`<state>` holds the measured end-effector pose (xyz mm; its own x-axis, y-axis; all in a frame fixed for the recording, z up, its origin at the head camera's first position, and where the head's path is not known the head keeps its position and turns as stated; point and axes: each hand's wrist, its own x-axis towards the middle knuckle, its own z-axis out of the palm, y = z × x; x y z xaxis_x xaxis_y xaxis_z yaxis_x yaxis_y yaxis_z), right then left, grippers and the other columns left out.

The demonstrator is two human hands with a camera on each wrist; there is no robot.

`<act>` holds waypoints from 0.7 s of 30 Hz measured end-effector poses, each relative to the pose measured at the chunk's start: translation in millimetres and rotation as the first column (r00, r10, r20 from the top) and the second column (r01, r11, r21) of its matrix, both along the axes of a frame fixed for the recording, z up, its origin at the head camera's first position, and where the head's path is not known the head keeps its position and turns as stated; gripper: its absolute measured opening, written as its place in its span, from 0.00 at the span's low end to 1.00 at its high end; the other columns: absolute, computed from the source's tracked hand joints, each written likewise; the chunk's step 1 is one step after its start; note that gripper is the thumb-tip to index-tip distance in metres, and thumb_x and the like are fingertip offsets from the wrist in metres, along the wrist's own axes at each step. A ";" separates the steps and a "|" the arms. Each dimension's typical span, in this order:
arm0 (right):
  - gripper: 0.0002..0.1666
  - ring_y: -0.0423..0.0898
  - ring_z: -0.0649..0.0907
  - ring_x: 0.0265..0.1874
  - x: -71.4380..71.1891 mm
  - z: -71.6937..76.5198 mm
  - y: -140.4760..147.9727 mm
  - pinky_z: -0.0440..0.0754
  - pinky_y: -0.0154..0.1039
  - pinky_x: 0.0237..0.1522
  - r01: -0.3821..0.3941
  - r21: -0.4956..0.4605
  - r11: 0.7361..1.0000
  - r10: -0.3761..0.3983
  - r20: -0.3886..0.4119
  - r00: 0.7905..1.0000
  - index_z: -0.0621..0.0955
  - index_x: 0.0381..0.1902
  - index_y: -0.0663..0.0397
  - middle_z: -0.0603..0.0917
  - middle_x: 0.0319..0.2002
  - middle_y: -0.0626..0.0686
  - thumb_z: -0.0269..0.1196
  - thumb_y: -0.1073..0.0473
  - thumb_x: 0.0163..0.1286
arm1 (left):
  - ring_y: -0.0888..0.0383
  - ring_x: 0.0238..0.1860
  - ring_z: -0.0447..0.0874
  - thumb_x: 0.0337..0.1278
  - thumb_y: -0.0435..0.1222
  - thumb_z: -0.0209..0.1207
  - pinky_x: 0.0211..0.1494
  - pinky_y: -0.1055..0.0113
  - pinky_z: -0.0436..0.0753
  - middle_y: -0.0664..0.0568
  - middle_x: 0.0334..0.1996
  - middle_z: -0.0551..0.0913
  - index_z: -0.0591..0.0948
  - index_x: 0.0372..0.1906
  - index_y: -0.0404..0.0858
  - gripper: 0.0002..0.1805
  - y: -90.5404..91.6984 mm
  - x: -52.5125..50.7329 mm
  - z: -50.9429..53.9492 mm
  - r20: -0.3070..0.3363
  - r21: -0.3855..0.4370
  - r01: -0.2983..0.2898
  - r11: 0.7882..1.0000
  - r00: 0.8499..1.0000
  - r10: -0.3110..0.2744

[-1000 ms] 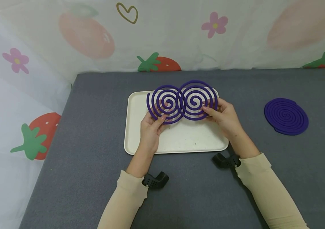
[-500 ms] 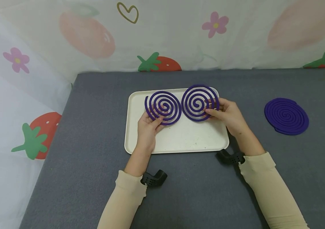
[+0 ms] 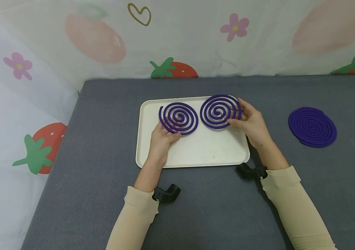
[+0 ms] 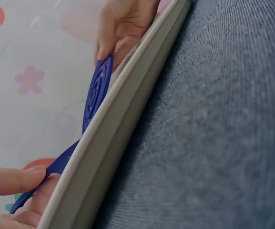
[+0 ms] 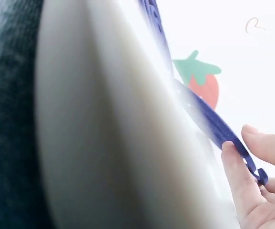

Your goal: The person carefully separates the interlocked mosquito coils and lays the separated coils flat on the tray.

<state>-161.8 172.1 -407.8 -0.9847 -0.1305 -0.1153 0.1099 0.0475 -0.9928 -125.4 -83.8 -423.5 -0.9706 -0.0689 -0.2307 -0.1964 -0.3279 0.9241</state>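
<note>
Two purple mosquito coils are held side by side over a white tray [image 3: 208,149], with a narrow gap between them. My left hand [image 3: 160,144] pinches the left coil [image 3: 179,117] at its lower left, thumb on top and fingers beneath. The right coil [image 3: 218,111] is gripped at its right edge by my right hand [image 3: 252,126], thumb on the near side and fingers behind. In the left wrist view the left coil [image 4: 61,164] is partly hidden by the tray's edge. The right wrist view shows the right coil [image 5: 216,125] tilted between thumb and fingers.
A tightly wound purple mosquito coil disc [image 3: 312,127] lies on the grey tablecloth [image 3: 102,139], right of the tray. Dark specks dot the tray. Behind the table hangs a printed fabric backdrop [image 3: 189,38].
The two coils overlapped one second ago and now stand apart. My right hand has moved slightly right, my left hand slightly left, and both coils have tipped flatter.
</note>
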 end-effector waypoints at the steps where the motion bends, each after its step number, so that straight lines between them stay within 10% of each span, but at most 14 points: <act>1: 0.45 0.53 0.70 0.61 0.0 0.0 0.4 0.77 0.24 0.45 -0.001 0.000 1.000 0.001 0.000 1.000 0.51 0.73 0.63 0.61 0.67 0.67 0.57 0.78 0.62 | 0.43 0.59 0.73 0.50 0.11 0.49 0.51 0.67 0.79 0.32 0.58 0.72 0.58 0.68 0.29 0.37 -0.5 0.0 -0.2 0.006 -0.007 0.000 1.000 1.000 0.000; 13: 0.35 0.54 0.72 0.59 0.1 -1.4 1.6 0.76 0.22 0.44 0.022 0.115 0.993 -0.013 -0.079 0.997 0.62 0.67 0.69 0.68 0.63 0.67 0.56 0.80 0.62 | 0.55 0.40 0.84 0.55 0.17 0.54 0.43 0.67 0.82 0.31 0.45 0.81 0.70 0.57 0.20 0.22 -7.0 -0.3 2.6 0.045 -0.110 -0.080 0.991 0.995 0.086; 21: 0.31 0.56 0.66 0.65 0.3 -1.2 0.8 0.72 0.29 0.55 0.067 0.099 0.993 -0.051 -0.152 0.987 0.66 0.64 0.73 0.67 0.64 0.65 0.57 0.80 0.61 | 0.59 0.24 0.86 0.60 0.29 0.59 0.31 0.68 0.84 0.36 0.29 0.85 0.79 0.41 0.19 0.13 -12.9 2.6 7.4 0.147 -0.253 0.039 0.967 0.989 -0.001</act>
